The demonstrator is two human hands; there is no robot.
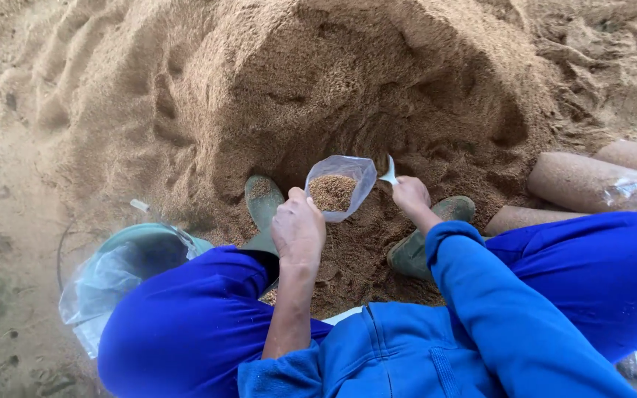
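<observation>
**A:** Head view, what have you got?

**B:** I see the person squatting in blue overalls at the foot of a big sawdust heap (348, 81). The left hand (298, 230) is clamped on the near rim of a clear plastic bag (338, 186), holding its mouth open. The right hand (410, 194) is closed around a small white scoop (389, 172), whose blade sits just beside the bag's right edge. The hands are apart, with the bag between them.

**A:** How full is the bag?

**B:** I judge it partly filled: brown sawdust shows inside, well below the rim, so there is room left. At the right edge of the heap lie 3 packed cylinders (576, 180) of the same material, so I'd say some bags are already done.

**A:** And the stock of unused bags?

**B:** At the lower left a green bucket (152, 239) stands on the ground, with crumpled clear plastic (97, 287) draped over it. I cannot tell how many bags that is.

**A:** Ground and surroundings?

**B:** It's outdoors, with no bench. The heap has a hollow dug into its front, and both green rubber boots (263, 199) stand in loose sawdust at the hollow's mouth. Left of the heap is bare packed earth (1, 221) with scattered dry stalks. I only have the 1 view.
</observation>
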